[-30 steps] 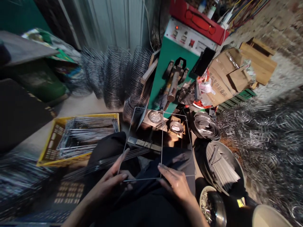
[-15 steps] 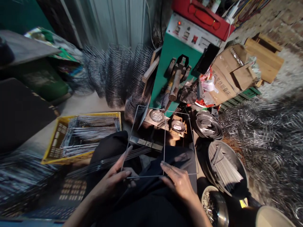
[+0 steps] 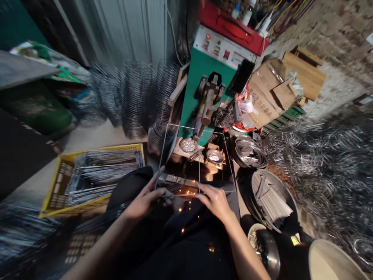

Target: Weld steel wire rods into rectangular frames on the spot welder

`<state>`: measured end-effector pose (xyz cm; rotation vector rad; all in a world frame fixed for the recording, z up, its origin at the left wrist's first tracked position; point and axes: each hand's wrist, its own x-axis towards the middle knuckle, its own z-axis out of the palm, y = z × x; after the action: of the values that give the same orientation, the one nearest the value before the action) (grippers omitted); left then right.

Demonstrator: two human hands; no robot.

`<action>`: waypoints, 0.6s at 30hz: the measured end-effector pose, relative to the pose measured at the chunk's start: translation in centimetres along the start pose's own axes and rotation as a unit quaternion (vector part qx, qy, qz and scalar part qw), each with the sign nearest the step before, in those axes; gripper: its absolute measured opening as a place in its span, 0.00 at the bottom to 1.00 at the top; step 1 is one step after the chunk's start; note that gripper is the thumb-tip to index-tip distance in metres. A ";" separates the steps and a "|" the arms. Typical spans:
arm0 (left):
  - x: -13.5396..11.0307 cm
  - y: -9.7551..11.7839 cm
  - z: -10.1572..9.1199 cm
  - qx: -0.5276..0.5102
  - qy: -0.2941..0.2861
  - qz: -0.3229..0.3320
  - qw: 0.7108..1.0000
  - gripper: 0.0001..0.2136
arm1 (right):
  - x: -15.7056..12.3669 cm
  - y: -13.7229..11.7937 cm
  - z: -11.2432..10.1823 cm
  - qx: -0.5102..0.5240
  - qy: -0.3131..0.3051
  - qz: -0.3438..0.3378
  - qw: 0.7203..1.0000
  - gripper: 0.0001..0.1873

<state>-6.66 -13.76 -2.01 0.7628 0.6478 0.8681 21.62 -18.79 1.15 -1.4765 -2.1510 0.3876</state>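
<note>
Head view: left hand (image 3: 145, 199) and right hand (image 3: 214, 199) grip a wire frame (image 3: 199, 167), green machine (image 3: 194, 77) blocking ahead, yellow crate (image 3: 74, 208) leftward.

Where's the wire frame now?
The wire frame is mid-picture in the head view, held at its near side by the left hand and right hand, in front of the green machine.

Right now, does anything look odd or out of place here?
Yes: glowing sparks show near the left hand and right hand, by the wire frame and against the dark trousers. Sparks so close to trousers and bare hands look odd; I cannot tell whether any have landed.
</note>
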 end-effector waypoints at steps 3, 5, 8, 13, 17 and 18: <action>4.9 2.3 -0.5 -0.006 -0.002 0.029 1.000 0.47 | 5.0 2.7 -0.5 -0.019 0.027 0.002 0.999 0.25; 8.4 3.9 -0.9 0.002 -0.018 0.044 0.999 0.47 | 8.6 4.5 -1.1 -0.040 0.044 0.013 0.998 0.27; 13.1 6.0 -1.6 0.015 -0.025 0.053 0.998 0.46 | 13.2 6.8 -2.3 -0.078 0.047 0.029 0.995 0.30; 17.6 8.4 -2.4 0.013 -0.015 0.070 0.997 0.47 | 17.4 9.5 -3.9 -0.068 0.048 0.024 0.996 0.26; 19.1 9.2 -3.1 0.023 -0.023 0.071 0.997 0.45 | 18.7 10.5 -4.2 -0.048 0.066 0.038 0.996 0.22; 19.3 9.3 -3.3 0.025 -0.022 0.070 0.997 0.45 | 18.9 10.7 -4.1 -0.046 0.073 0.041 0.995 0.21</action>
<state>-3.52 7.65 -0.03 0.8775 0.5831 0.9631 26.80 2.53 3.83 -1.5970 -2.0221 0.2057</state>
